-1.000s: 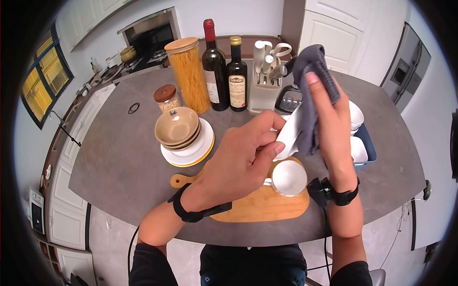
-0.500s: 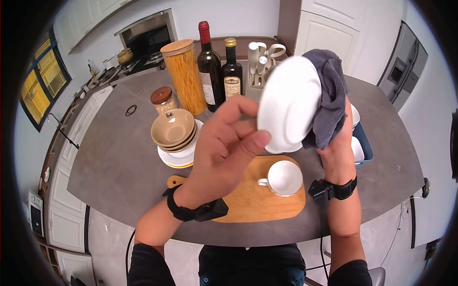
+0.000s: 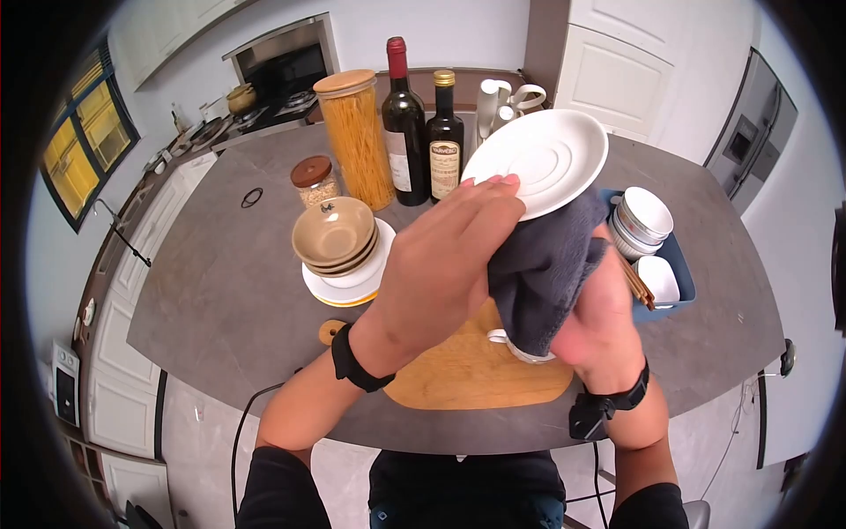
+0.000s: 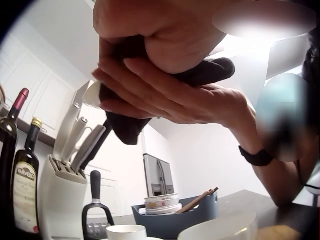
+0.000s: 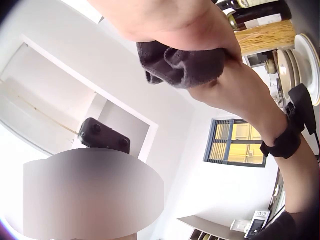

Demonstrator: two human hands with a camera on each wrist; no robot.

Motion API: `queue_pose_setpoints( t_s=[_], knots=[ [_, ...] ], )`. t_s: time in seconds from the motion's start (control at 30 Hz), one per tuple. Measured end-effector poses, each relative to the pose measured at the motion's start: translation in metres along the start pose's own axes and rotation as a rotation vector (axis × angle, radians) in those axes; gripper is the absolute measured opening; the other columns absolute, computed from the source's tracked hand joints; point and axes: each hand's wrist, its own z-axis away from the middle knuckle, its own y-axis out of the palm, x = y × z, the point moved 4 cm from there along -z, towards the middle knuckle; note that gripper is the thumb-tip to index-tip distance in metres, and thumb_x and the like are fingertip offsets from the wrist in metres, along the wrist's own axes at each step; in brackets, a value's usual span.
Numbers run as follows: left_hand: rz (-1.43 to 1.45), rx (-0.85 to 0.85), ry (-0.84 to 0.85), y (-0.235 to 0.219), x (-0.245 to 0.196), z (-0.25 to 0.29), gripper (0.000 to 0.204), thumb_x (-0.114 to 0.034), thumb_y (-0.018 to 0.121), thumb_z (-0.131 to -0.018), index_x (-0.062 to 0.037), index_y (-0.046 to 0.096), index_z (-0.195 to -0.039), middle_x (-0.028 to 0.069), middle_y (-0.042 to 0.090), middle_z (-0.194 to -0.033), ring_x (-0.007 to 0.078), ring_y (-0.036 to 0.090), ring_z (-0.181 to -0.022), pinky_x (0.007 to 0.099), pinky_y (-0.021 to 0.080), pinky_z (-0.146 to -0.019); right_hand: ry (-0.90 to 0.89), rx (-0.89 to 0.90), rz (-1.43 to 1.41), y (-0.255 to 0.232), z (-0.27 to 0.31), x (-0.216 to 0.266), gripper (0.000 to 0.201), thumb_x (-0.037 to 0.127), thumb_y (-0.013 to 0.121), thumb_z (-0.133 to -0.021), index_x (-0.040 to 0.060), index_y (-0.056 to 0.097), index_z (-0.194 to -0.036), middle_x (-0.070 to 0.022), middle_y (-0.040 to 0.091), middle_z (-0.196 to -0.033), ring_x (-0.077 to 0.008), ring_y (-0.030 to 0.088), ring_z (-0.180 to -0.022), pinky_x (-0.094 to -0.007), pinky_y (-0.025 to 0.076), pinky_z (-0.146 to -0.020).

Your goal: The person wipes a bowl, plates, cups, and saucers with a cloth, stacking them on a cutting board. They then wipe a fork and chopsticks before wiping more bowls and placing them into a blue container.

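Observation:
A white saucer (image 3: 551, 159) is held tilted above the table, its ringed face towards the head camera. The left hand (image 3: 449, 264) grips its near left edge, fingertips over the rim. A dark grey cloth (image 3: 551, 264) hangs below the saucer, held by the right hand (image 3: 608, 309), whose fingers are hidden behind cloth and saucer in the head view. In the left wrist view, the right hand's fingers (image 4: 150, 95) curl round the cloth (image 4: 125, 125). Under the cloth, a white cup (image 3: 531, 354) stands partly covered on a wooden board (image 3: 467, 379).
Stacked beige bowls (image 3: 335, 231) on plates (image 3: 384, 256) stand left. Behind are a pasta jar (image 3: 357, 141), a small jar (image 3: 315, 182), two bottles (image 3: 446, 145) and a knife block (image 4: 62, 200). At right, a blue basket (image 3: 683, 273) holds bowls and chopsticks.
The saucer has turned from nearly edge-on to show its ringed face. The cloth and right hand have moved lower, beneath it, and the cloth now covers part of the cup from view.

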Motion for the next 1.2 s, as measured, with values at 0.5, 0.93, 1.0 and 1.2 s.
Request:
queue_pose_setpoints(
  t_s=[0.5,0.93,1.0,1.2],
  knots=[
    [-0.02,-0.079,0.058,-0.021,0.016,-0.011,0.082,-0.007,0.075,-0.079,-0.0047,0.042,-0.155,0.0249,0.028,-0.166,0.044,0.028,-0.152,0.056,0.024,-0.122,0.104,-0.182,0.369,-0.008,-0.005,0.039,0.029,0.02,0.066,-0.095,-0.0031,0.064,-0.113,-0.0147,0.073,-0.096,-0.0283,0.075,-0.079,-0.0351,0.061,-0.058],
    [1.152,0.003,-0.686,-0.003,-0.001,0.017,0.089,-0.076,0.035,-0.1,-0.0115,0.028,-0.16,0.0095,0.043,-0.157,0.0249,0.046,-0.142,0.0419,0.038,-0.119,0.165,-0.147,0.853,-0.006,-0.013,0.025,0.05,0.037,0.072,-0.099,-0.0041,0.062,-0.125,-0.0095,0.072,-0.097,-0.0104,0.066,-0.076,-0.0255,0.055,-0.067],
    [1.206,-0.055,-0.725,0.001,0.002,0.015,0.088,-0.076,0.034,-0.1,-0.0112,0.028,-0.16,0.0094,0.043,-0.156,0.0243,0.047,-0.142,0.042,0.039,-0.118,-0.015,-0.195,1.22,-0.019,-0.021,0.039,0.058,0.042,0.07,-0.099,-0.0066,0.059,-0.128,-0.0159,0.071,-0.099,-0.0172,0.068,-0.083,-0.0292,0.055,-0.073],
    [1.423,-0.028,-0.83,0.024,-0.004,0.014,0.092,-0.079,0.028,-0.098,-0.0107,0.029,-0.16,0.0097,0.042,-0.158,0.024,0.043,-0.145,0.043,0.036,-0.12,-0.879,-0.159,1.669,0.002,-0.013,0.037,0.064,0.041,0.054,-0.107,-0.0092,0.043,-0.144,-0.0282,0.057,-0.135,-0.0413,0.06,-0.122,-0.0421,0.047,-0.103]
  ],
)
